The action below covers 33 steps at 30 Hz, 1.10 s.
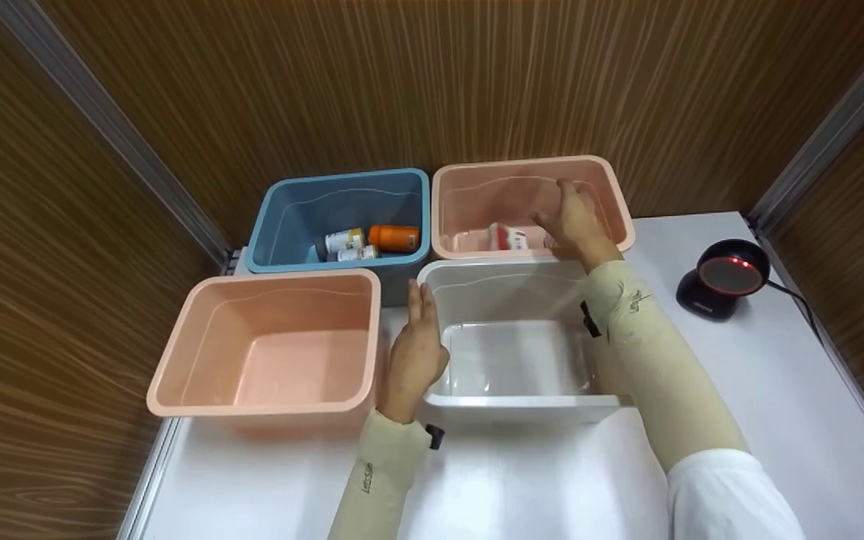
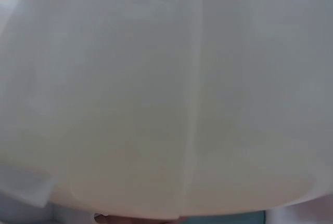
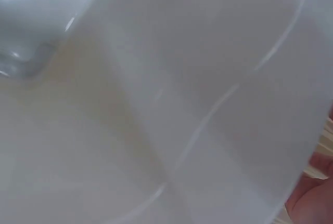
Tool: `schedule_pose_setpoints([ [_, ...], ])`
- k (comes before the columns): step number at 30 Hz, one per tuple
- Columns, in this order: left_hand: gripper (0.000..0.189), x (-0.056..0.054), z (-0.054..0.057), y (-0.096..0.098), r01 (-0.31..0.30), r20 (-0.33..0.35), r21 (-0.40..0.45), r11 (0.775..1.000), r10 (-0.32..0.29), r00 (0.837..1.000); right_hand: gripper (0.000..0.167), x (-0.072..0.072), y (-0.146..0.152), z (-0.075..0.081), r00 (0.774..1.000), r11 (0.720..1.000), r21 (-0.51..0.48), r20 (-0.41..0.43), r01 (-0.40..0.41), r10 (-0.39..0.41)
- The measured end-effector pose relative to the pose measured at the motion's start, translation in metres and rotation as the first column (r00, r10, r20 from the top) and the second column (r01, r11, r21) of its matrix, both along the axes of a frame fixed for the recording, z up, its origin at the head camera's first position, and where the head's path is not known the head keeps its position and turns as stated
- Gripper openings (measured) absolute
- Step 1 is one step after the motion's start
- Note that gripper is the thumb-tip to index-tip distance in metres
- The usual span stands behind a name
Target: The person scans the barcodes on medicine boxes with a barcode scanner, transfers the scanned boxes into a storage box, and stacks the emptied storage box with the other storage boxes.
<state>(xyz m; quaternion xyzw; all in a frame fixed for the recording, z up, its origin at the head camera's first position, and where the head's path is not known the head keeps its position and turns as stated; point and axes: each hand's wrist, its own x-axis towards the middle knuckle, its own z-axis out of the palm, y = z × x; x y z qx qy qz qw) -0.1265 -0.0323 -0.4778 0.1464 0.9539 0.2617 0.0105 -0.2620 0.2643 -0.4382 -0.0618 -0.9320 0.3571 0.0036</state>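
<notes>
My right hand (image 1: 574, 221) reaches over the pink bin (image 1: 529, 166) at the back right, thumb and fingers spread apart and nothing between them. Below and left of it, a red and white packet (image 1: 508, 237) lies on that bin's floor. My left hand (image 1: 418, 352) is at the left rim of the white bin (image 1: 522, 402), its fingers straight and pointing away from me. White bin wall fills most of both wrist views. Part of the right hand (image 3: 315, 198) shows at the lower right edge of the right wrist view.
A blue bin (image 1: 349, 177) at the back left holds an orange bottle (image 1: 394, 238) and white-labelled bottles (image 1: 345, 241). Another pink bin (image 1: 263, 410) stands front left. On the right is a black scanner (image 1: 724, 277) with red lights and a cable. Wood-grain panels (image 1: 402, 75) enclose the table.
</notes>
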Motion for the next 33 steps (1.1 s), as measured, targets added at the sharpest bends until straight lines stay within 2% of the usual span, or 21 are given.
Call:
schedule_pose_setpoints([
  [5, 0.086, -0.002, 0.0, -0.001, -0.003, -0.002, -0.005, 1.0, 0.003, 1.0, 0.072, 0.005, 0.001, 0.02, 1.0, 1.0, 0.001, 0.014, 0.001, -0.001],
  [9, 0.085, -0.006, -0.002, -0.004, -0.005, 0.005, -0.001, 1.0, 0.005, 1.0, 0.061, 0.012, 0.002, 0.035, 0.999, 1.0, 0.005, -0.023, -0.026, 0.026],
  [11, 0.086, -0.007, -0.003, -0.005, -0.012, 0.019, -0.005, 1.0, 0.012, 1.0, 0.054, 0.019, 0.005, 0.042, 0.997, 0.998, 0.012, -0.047, -0.065, 0.065],
  [14, 0.086, -0.01, -0.004, -0.008, -0.018, 0.022, -0.009, 1.0, 0.018, 1.0, 0.045, 0.03, 0.009, 0.054, 0.99, 0.99, -0.011, -0.031, -0.14, 0.14],
  [17, 0.087, -0.011, -0.004, -0.011, -0.02, 0.026, -0.009, 1.0, 0.02, 0.999, 0.043, 0.043, 0.015, 0.064, 0.979, 0.979, -0.018, -0.003, -0.202, 0.202],
  [20, 0.087, -0.013, -0.002, -0.012, -0.022, 0.029, -0.004, 1.0, 0.022, 0.999, 0.046, 0.059, 0.023, 0.069, 0.971, 0.971, 0.017, -0.014, -0.238, 0.238],
  [26, 0.086, -0.014, 0.0, -0.01, -0.035, 0.034, -0.011, 0.999, 0.036, 0.999, 0.05, 0.095, 0.041, 0.061, 0.953, 0.948, 0.126, -0.048, -0.293, 0.301],
  [31, 0.087, -0.015, 0.0, -0.008, -0.038, 0.031, -0.021, 0.999, 0.038, 0.999, 0.043, 0.125, 0.053, 0.038, 0.94, 0.926, 0.2, -0.054, -0.321, 0.337],
  [33, 0.085, -0.016, 0.0, -0.008, -0.04, 0.022, -0.01, 0.999, 0.04, 0.999, 0.043, 0.138, 0.056, 0.027, 0.942, 0.924, 0.227, -0.059, -0.309, 0.33],
])
